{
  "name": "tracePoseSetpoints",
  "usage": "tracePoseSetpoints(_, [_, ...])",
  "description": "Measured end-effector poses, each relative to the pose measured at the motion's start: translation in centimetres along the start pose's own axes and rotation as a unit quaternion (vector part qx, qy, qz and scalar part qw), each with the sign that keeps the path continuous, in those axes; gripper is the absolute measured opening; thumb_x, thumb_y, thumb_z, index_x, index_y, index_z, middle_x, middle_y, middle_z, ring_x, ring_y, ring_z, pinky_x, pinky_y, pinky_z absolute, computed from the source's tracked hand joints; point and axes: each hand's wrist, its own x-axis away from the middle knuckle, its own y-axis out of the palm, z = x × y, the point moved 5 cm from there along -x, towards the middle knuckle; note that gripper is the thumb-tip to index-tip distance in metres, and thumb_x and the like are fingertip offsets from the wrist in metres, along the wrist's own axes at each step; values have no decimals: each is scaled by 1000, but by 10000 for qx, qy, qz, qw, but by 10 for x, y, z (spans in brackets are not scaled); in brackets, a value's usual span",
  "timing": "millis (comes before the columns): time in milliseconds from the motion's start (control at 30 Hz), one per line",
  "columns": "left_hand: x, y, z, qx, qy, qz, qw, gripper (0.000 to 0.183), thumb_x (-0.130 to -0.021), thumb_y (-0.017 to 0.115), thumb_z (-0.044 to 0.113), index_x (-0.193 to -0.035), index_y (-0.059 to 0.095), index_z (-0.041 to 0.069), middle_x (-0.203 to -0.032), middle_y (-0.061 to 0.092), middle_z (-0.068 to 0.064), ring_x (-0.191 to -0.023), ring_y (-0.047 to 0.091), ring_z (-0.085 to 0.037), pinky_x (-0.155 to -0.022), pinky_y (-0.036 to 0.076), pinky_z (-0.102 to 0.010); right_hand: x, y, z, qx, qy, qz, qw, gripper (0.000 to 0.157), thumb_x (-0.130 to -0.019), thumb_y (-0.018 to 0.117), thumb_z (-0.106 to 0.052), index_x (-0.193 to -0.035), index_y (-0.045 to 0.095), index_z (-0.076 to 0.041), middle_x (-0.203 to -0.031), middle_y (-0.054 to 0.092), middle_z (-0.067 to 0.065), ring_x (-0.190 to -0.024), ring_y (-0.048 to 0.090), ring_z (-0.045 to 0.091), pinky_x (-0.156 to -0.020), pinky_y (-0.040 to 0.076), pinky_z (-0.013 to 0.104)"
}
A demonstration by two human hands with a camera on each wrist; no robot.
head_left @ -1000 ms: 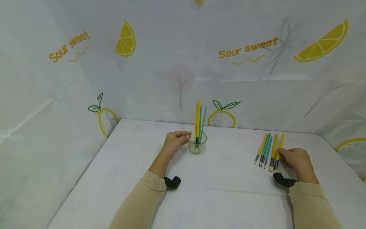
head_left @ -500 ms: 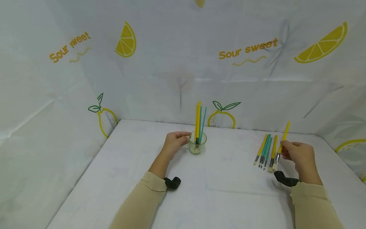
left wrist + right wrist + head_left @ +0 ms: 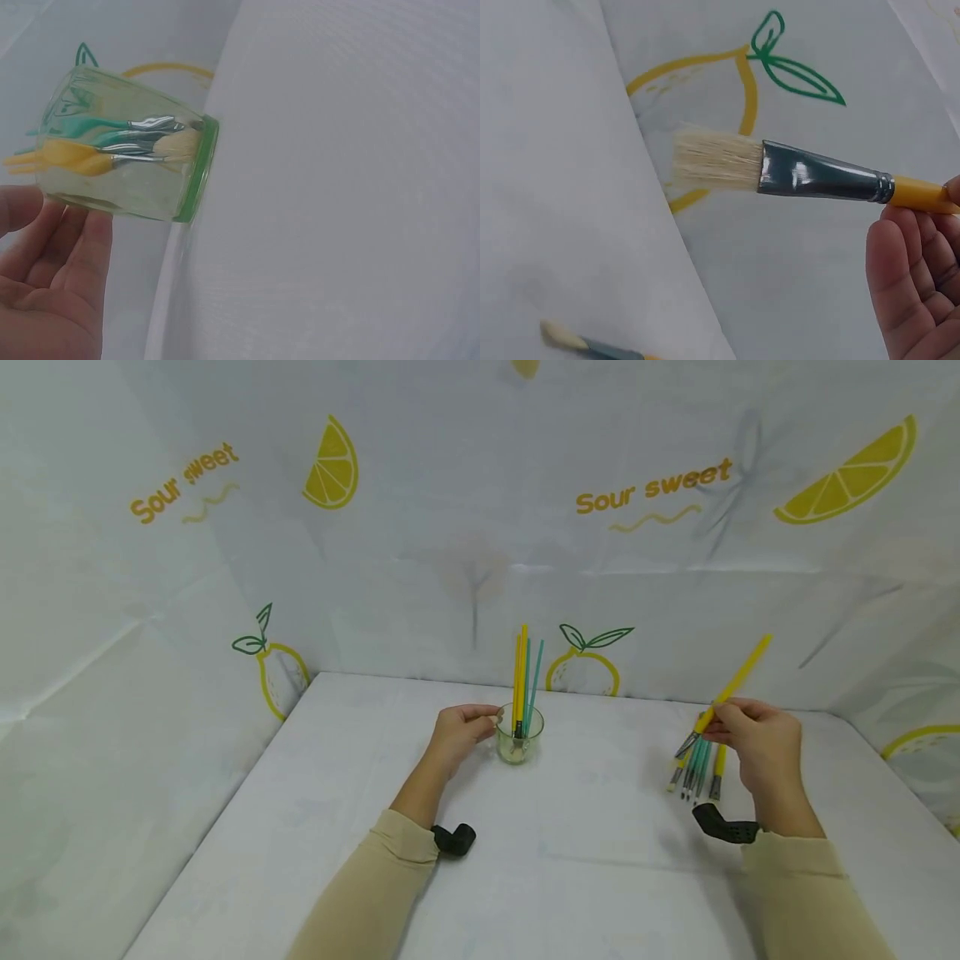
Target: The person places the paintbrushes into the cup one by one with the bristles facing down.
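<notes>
L hand (image 3: 459, 737) & R hand (image 3: 767, 750) well apart, one per work spot. R hand pinches held brush (image 3: 741, 680) btwn thumb & fingers, on lower part of yellow handle just above ferrule (image 3: 821, 174) (R wrist view). Held brush is off the table (image 3: 585, 902), tilted: handle end up & to the right, bristles (image 3: 716, 159) down & to the left, over the loose brushes; bristles pale, flat-cut, ferrule dark & shiny. Loose brushes (image 3: 703, 768) lie side by side on R part of table, teal ones btwn yellow ones, bristle ends twd the person; upper parts partly hidden by R hand & held brush. One loose brush tip also shows at bottom L of R wrist view. L hand is at L side of cup (image 3: 199, 169), fingers & thumb at rim/side; can't tell if clamped on it or just touching. Cup is clear greenish glass w/ green base, upright on table, near the middle, twd back edge. Cup brushes (image 3: 522, 672), yellow + teal, stand in it bristles down, handles well above rim. Both arms in beige sleeves (image 3: 363, 889), black wrist cams (image 3: 455, 839) at cuffs. Behind: white backdrop (image 3: 420, 477) w/ lemon prints & "Sour sweet" text.
</notes>
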Motion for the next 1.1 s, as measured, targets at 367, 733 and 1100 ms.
tracePoseSetpoints(367, [0, 6, -1, -46, 13, -86, 10000, 22, -92, 65, 7, -111, 72, 0, -116, 69, -11, -99, 67, -15, -90, 58, -27, 19, 71, -7, 95, -472, -953, 9943, 4, -91, 65, -5, -92, 67, -2, -78, 73, 0, -65, 71, 12, -63, 61, 24])
tracePoseSetpoints(733, [2, 4, 2, -37, 51, -72, 10000, 23, -92, 65, 8, -112, 72, 0, -118, 69, -12, -103, 67, -19, -91, 57, -27, 18, 138, -22, 560, -812, -1386, 9854, 15, -91, 66, -7, -100, 64, 5, -81, 73, -3, -67, 70, 13, -67, 61, 22])
tracePoseSetpoints(1100, [0, -1, 0, 0, 65, -120, 9999, 26, -93, 64, 8, -116, 70, -2, -122, 67, -16, -105, 67, -20, -92, 57, -28, 12, 181, -7, 959, -953, -1416, 9806, 30, -91, 70, -18, -106, 65, 8, -84, 70, -2, -71, 68, 11, -68, 61, 22])
